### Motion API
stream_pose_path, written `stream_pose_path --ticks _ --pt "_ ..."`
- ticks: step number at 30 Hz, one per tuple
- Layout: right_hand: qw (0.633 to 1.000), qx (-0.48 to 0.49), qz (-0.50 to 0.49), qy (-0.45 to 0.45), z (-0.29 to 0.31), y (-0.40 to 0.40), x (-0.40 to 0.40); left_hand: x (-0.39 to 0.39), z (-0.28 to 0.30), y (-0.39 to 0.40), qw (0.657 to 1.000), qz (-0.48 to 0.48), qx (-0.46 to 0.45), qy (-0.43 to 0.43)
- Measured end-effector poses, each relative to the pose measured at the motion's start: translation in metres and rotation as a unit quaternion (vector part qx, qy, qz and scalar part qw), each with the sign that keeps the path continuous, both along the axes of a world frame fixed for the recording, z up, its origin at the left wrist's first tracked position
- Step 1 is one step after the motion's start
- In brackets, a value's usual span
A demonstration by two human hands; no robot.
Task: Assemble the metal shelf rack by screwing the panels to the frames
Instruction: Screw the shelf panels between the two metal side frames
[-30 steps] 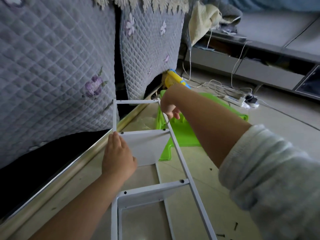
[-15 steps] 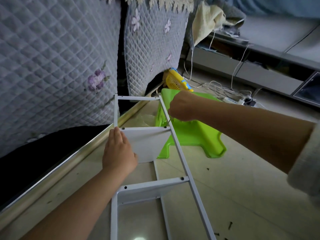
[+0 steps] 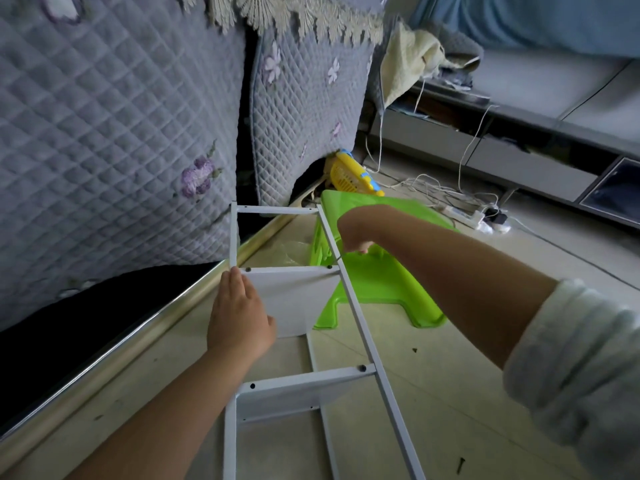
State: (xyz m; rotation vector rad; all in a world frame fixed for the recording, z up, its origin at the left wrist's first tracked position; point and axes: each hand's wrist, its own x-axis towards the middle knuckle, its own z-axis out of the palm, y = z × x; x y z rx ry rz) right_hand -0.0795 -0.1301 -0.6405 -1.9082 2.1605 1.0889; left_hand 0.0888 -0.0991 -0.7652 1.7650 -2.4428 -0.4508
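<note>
Head view shows a white metal frame [image 3: 360, 320] lying on the floor [image 3: 450, 375] with two white panels between its rails. Left hand [image 3: 239, 317] lies flat, fingers straight, on the upper panel [image 3: 294, 299] beside the left rail. Right hand [image 3: 353, 233], fingers curled, pinches a thin tool [image 3: 337, 258] at the right rail, above a green plastic stool [image 3: 377, 278]

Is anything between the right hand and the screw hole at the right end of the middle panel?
Nothing visible. The right hand holds a thin tool just above the hole beside the right rail; the green stool lies behind it.
</note>
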Motion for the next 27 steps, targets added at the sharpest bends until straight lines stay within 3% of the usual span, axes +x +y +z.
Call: stream_pose_path --ticks 7,13,18,27 --pt "0.994 -0.1 0.019 0.031 0.009 0.031 0.008 0.01 -0.001 -0.014 0.998 -0.023 0.024 0.055" --pt "0.971 -0.197 0.117 -0.061 -0.015 0.04 0.035 0.01 0.0 -0.01 0.988 0.045 0.02 0.146" --pt "0.945 -0.238 0.171 -0.147 -0.026 0.024 0.053 0.012 -0.001 -0.011 0.988 0.055 0.029 0.14" --pt "0.94 -0.237 0.19 -0.154 -0.027 0.009 0.066 0.013 0.001 -0.004 0.994 0.053 0.002 0.092"
